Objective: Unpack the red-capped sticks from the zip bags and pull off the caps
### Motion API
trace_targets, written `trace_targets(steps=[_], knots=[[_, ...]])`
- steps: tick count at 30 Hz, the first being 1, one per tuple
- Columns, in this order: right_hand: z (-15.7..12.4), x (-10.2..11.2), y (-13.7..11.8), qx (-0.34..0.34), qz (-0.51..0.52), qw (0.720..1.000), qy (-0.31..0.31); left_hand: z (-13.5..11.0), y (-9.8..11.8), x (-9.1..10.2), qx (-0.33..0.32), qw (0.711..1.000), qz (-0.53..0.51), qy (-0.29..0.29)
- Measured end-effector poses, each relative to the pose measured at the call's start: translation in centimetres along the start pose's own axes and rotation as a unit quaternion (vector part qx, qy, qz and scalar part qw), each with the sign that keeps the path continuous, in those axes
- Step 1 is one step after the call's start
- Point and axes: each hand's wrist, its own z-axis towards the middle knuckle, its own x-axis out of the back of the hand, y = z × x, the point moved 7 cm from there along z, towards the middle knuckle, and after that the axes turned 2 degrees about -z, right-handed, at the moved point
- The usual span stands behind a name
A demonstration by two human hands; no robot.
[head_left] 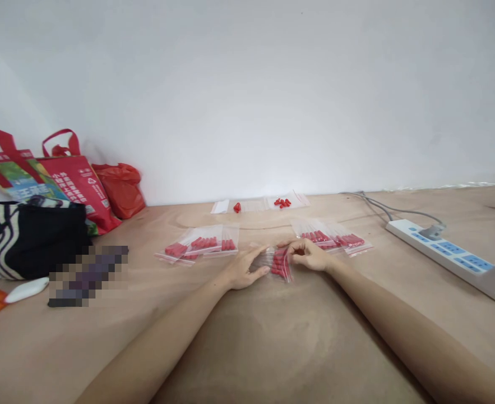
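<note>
Both hands meet at the middle of a brown table [272,348] on one small clear zip bag [279,264] filled with red pieces. My left hand [243,268] grips the bag's left side between fingers and thumb. My right hand [310,253] pinches its upper right edge with curled fingers. To the left lie filled bags [200,244] in an overlapping row. More filled bags [335,238] lie just behind my right hand. Farther back, near the wall, are a nearly flat bag with one red piece [237,207] and a bag with several red pieces [283,202].
A white and blue power strip [453,255] with a grey cable runs along the right. At the left stand red shopping bags [77,182], a red plastic bag [121,188] and a black striped bag [32,238]. A white object [26,289] lies near the left edge.
</note>
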Motion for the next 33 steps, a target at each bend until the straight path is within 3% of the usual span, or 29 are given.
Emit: trace_targets(steps=[6, 8, 12, 17, 28, 33], knots=[[0.2, 1.0, 0.6, -0.025, -0.097, 0.985, 0.140, -1.5, 0.9, 1.2, 0.015, 0.998, 0.033, 0.043], [0.2, 1.2, 0.3, -0.026, -0.123, 0.979, 0.157, -2.3, 1.0, 1.5, 0.027, 0.997, 0.048, 0.054], [0.5, -0.6, -0.2, -0.021, -0.071, 0.996, 0.054, -3.4, 1.2, 1.9, 0.036, 0.995, 0.065, 0.069], [0.3, -2.5, 0.2, -0.083, 0.031, 0.995, -0.037, -3.3, 0.8, 2.0, 0.049, 0.994, 0.070, 0.073], [0.6, -3.6, -0.2, -0.089, 0.050, 0.994, 0.032, -2.6, -0.1, 2.0, 0.042, 0.994, 0.059, 0.076], [0.8, -4.0, -0.6, -0.065, 0.014, 0.997, 0.028, -2.6, -0.1, 2.2, 0.039, 0.995, 0.049, 0.077]])
